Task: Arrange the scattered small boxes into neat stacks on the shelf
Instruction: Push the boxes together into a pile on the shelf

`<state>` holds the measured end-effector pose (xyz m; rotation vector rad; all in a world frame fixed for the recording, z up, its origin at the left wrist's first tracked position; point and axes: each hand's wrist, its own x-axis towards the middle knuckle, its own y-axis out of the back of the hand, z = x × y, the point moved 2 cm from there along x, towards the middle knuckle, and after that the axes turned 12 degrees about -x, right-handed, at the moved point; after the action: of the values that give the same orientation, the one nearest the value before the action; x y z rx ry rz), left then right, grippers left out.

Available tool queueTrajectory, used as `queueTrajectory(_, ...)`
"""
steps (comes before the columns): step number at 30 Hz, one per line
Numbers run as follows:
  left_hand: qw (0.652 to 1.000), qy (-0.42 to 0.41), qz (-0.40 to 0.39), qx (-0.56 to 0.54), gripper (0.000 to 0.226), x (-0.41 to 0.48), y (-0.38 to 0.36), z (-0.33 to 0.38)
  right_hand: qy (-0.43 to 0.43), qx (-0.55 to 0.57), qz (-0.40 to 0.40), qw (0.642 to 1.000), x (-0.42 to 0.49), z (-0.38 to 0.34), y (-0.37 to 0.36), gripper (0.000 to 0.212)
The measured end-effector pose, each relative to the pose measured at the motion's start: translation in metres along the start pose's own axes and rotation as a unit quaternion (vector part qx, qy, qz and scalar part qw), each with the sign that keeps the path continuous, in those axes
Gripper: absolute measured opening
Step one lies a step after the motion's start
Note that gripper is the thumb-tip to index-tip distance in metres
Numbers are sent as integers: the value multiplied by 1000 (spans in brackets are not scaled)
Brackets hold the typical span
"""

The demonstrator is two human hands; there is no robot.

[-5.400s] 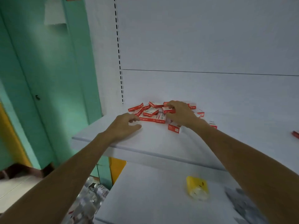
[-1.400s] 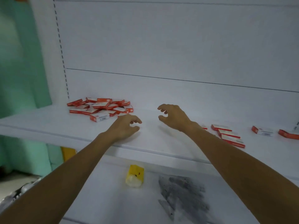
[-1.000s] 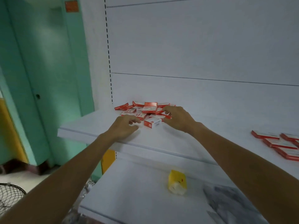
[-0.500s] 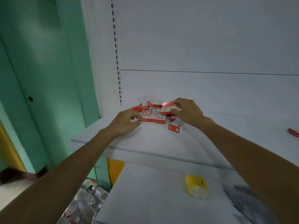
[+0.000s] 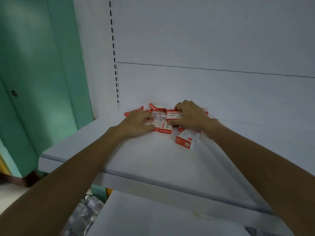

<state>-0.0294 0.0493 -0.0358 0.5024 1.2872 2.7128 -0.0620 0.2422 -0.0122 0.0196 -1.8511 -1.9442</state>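
**Shelf inspection: boxes still heaped, no stack formed**

Far left, a green door (image 5: 42,82) stands outside the work area. The white shelf (image 5: 136,159) begins beside it, with a slotted upright (image 5: 114,53) at its rear left corner.

Progress: the small red-and-white boxes (image 5: 153,108) lie in a loose heap against the back panel, near that corner. They sit at mixed angles, some overlapping, some tipped on edge. No squared stack can be seen anywhere in view, so the task is judged to be at its start, with gathering and aligning all still to do.

Left hand (image 5: 136,124): palm down on the near-left part of the heap, forearm reaching across the shelf. The fingers are loosely curled onto the boxes beneath them; whether any one box is actually gripped cannot be told (the fingertips are hidden by the hand itself).

Centre: one box marked "wengu" (image 5: 165,127) lies flat between the two hands.

Right hand (image 5: 190,114): raised slightly over the heap, closed round a flat box (image 5: 173,114), with the thumb at its near edge and the fingers curled over its far edge.

Right of centre: a single box (image 5: 187,138) sits apart, nearer the shelf's front, under the right wrist and askew.
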Motion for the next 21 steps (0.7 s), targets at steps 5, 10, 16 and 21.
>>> queueTrajectory(5, 999, -32, -18, 22, 45, -3, 3, 0, 13, 24, -1, 1000, 5, -3, -2, 53)
queueTrajectory(10, 997, -43, -42, 51, 45, -10, 9, 3, -2, 40, 5, 999, -5, -9, -2, 46)
queueTrajectory(16, 998, -37, -33, 48, 43, -30, 15, 3, -81, 52, 69, 993, -36, -7, 13, 42)
queueTrajectory(21, 997, -76, -5, 0, 44, -54, 15, 21, -128, 52, 103, 985, -78, 7, 14, 34)
